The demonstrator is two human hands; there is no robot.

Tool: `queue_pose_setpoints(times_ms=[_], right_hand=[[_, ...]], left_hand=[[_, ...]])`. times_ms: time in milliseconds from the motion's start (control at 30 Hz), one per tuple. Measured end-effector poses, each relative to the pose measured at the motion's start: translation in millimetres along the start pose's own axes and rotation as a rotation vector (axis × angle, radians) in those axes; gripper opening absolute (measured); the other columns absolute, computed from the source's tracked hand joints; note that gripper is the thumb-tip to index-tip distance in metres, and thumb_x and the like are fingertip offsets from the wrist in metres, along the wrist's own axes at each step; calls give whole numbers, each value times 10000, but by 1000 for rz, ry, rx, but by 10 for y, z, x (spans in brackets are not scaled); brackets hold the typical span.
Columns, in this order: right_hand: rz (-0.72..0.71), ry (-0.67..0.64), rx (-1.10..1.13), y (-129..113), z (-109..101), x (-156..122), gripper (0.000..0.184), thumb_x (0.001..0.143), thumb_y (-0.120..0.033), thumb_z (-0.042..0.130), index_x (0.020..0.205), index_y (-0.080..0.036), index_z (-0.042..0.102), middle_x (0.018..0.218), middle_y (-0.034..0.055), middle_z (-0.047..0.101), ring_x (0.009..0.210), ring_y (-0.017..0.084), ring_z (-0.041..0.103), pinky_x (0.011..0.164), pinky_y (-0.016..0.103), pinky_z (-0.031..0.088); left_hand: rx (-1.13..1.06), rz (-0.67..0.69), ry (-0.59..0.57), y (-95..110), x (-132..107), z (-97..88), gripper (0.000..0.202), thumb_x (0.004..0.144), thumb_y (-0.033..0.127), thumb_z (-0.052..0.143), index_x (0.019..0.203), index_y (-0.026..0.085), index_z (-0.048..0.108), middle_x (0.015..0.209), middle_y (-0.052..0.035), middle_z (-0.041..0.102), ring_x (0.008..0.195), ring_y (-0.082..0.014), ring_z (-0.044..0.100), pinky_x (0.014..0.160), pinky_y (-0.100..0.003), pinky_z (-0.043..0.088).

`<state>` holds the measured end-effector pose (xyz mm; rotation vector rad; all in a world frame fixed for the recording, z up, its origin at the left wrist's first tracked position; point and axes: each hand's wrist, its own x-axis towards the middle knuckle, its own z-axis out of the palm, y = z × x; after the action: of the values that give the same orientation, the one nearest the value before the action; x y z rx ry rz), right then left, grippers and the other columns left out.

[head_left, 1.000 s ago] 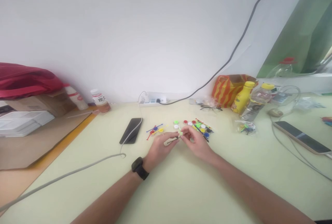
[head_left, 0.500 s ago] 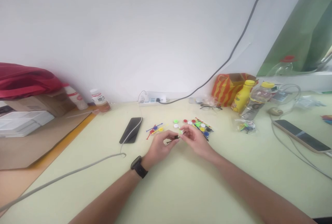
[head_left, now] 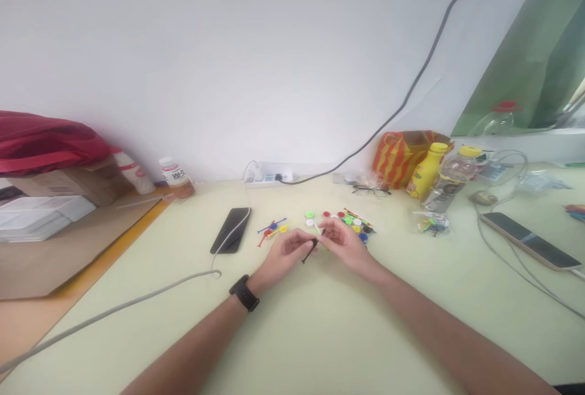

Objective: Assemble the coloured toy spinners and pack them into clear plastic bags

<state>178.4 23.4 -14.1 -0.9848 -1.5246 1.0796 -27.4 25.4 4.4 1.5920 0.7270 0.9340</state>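
Note:
My left hand point(head_left: 287, 253), a watch on its wrist, pinches a thin black plastic arrow point(head_left: 309, 253) that slants down toward me. Close beside it, my right hand point(head_left: 342, 241) is closed on a small pale green-white piece point(head_left: 318, 230), mostly hidden by the fingers. Left of the hands lie assembled coloured spinners, with a blue arrow point(head_left: 266, 227) and a yellow arrow point(head_left: 276, 232) on round bases. Behind and right of my right hand is a loose group of round discs, among them a green disc point(head_left: 309, 215) and a blue disc point(head_left: 364, 238), with thin sticks point(head_left: 359, 217) alongside.
A black phone point(head_left: 231, 230) with a grey cable across it lies left. Further right are a clear bag of small parts point(head_left: 431, 223), a yellow bottle point(head_left: 426, 170), a clear bottle point(head_left: 453, 178) and another phone point(head_left: 532, 239). A power strip point(head_left: 269, 174) stands by the wall.
The black arrow has turned from nearly level to pointing more steeply down toward me. The pale piece in my right hand now looks edge-on. Both hands stay in about the same place.

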Motion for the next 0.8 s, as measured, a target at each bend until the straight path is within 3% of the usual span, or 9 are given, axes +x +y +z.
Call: queue_pose_setpoints(times_ms=[167, 333, 467, 533, 567, 633, 700, 767, 800], right_hand=[[-25, 100, -102, -63, -16, -16, 332, 921, -521, 622, 1098, -241, 624, 924, 39, 614, 765, 187, 591, 641, 303, 496], [-94, 38, -107, -166, -16, -77, 335, 990, -506, 521, 1180, -254, 633, 788, 13, 556, 710, 189, 559, 635, 309, 463], [-107, 1, -79, -184, 27, -122, 484, 1011, -503, 483, 1442, -284, 452, 828, 1, 524, 699, 177, 517, 648, 306, 451], [-91, 9, -61, -174, 38, -131, 476, 1016, -505, 473, 1438, -287, 442, 830, -5, 529, 679, 167, 494, 643, 301, 439], [-79, 9, -61, -170, 34, -130, 413, 1017, -509, 469, 1356, -280, 516, 814, -7, 530, 668, 162, 482, 636, 299, 430], [-49, -43, -72, -171, 6, -116, 365, 1022, -527, 437, 978, -241, 659, 720, -8, 514, 628, 157, 460, 619, 303, 406], [-23, -110, -68, -183, -37, -90, 566, 1032, -545, 383, 593, -218, 526, 575, -9, 438, 566, 151, 421, 603, 313, 374], [-15, -124, -47, -192, -76, -58, 657, 1036, -558, 364, 476, -216, 390, 499, -13, 376, 528, 142, 393, 600, 319, 350], [-17, -103, -33, -191, -86, -43, 652, 1030, -564, 390, 479, -213, 389, 499, -16, 380, 527, 138, 389, 597, 316, 340]], left_hand=[[-149, -53, 85, -13, 45, -55, 273, 844, 384, 800, 999, 173, 721, 953, -57, 708, 850, -178, 690, 821, -327, 568], [-192, -42, 116, -44, 63, -62, 268, 811, 347, 835, 1001, 178, 747, 957, -56, 718, 846, -161, 668, 832, -317, 560], [-202, -32, 129, -81, 60, -77, 236, 820, 322, 830, 996, 183, 757, 967, -56, 731, 867, -160, 668, 856, -314, 551], [-206, -36, 136, -90, 60, -84, 231, 813, 312, 837, 990, 184, 760, 954, -52, 732, 866, -159, 668, 855, -310, 550], [-206, -37, 137, -90, 60, -86, 230, 812, 308, 838, 989, 183, 761, 948, -51, 732, 865, -158, 667, 855, -307, 548], [-204, -37, 139, -81, 60, -88, 226, 813, 306, 838, 983, 181, 759, 942, -51, 731, 864, -157, 667, 854, -303, 547], [-199, -37, 145, -68, 60, -85, 227, 816, 311, 835, 979, 177, 755, 941, -53, 731, 862, -159, 668, 852, -302, 545], [-199, -35, 149, -59, 61, -82, 228, 820, 316, 831, 978, 173, 750, 947, -57, 730, 862, -162, 667, 848, -302, 543], [-201, -33, 147, -58, 63, -81, 228, 822, 318, 830, 977, 172, 749, 950, -58, 729, 860, -162, 666, 843, -302, 542]])
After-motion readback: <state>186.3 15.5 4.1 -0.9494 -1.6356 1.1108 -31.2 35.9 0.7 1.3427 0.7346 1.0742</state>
